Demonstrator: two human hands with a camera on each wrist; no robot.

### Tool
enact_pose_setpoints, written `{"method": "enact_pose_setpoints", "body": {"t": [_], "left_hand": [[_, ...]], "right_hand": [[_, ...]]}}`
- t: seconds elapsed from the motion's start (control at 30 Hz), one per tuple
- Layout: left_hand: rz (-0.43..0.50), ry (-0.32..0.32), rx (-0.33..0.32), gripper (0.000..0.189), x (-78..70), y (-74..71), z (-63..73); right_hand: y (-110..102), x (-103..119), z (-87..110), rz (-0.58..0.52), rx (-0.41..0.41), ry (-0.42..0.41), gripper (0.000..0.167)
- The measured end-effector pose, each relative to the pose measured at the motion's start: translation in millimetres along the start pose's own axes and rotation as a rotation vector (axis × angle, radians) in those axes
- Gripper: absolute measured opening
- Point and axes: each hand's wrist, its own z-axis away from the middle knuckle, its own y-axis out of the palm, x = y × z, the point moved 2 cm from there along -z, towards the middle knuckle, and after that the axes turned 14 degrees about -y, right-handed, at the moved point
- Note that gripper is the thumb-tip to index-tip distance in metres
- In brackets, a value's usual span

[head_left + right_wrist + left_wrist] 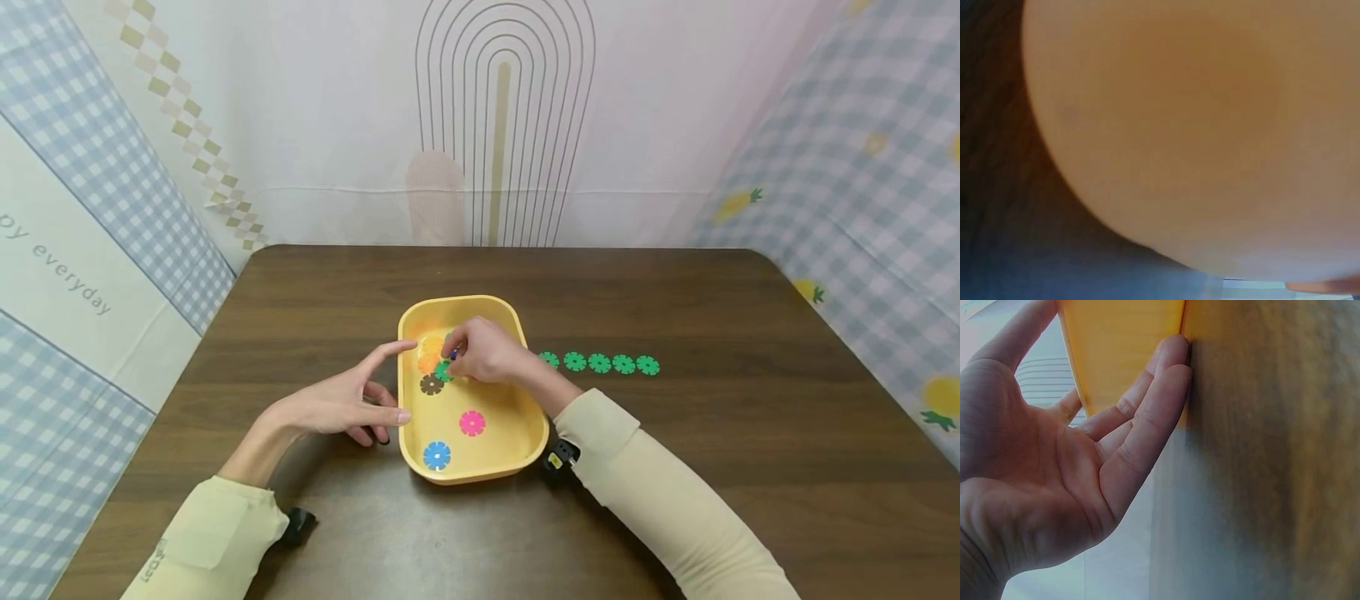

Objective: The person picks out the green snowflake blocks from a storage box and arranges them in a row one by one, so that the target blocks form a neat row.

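A yellow plastic tray (495,475) holds notched plastic discs. My left hand (341,404) rests at its left side, index finger and thumb reaching over the rim. In the left wrist view, the other fingers, slightly bent, touch the tray's outer wall (1125,356). Inside the tray, my right hand (487,350) has bent fingers and pinches a dark blue piece (453,354), mostly hidden by the fingertips. Right by the thumb lies a green disc (442,372), beside orange discs (428,362) and a brown disc (431,384). The right wrist view shows mostly the blurred tray.
Farther down the tray lie a pink disc (472,423) and a blue disc (437,455). Several green discs (599,363) form a row on the brown table (720,450), right of the tray, the nearest one beside my right wrist. A printed cloth (322,125) hangs behind.
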Motion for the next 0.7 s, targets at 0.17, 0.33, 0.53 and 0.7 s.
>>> {"method": "enact_pose_setpoints", "body": {"t": [0.17, 0.33, 0.53, 0.7], "left_hand": [[-0.001, 0.007, 0.001, 0.098, 0.2, 0.1, 0.2], [-0.003, 0.011, 0.002, 0.098, 0.1, 0.4, 0.7], [-0.001, 0.006, 0.001, 0.099, 0.3, 0.7, 0.9], [-0.001, 0.004, -0.001, 0.098, 0.3, 0.6, 0.9]], "right_hand": [[3.2, -3.1, -2.4, 0.04, -0.001, 0.005, 0.015], [4.6, -3.4, -3.6, 0.074, 0.005, 0.024, 0.017], [6.0, -3.5, -5.4, 0.111, 0.016, 0.041, 0.02], [7.1, -4.1, -6.1, 0.143, 0.017, 0.046, 0.021]]}}
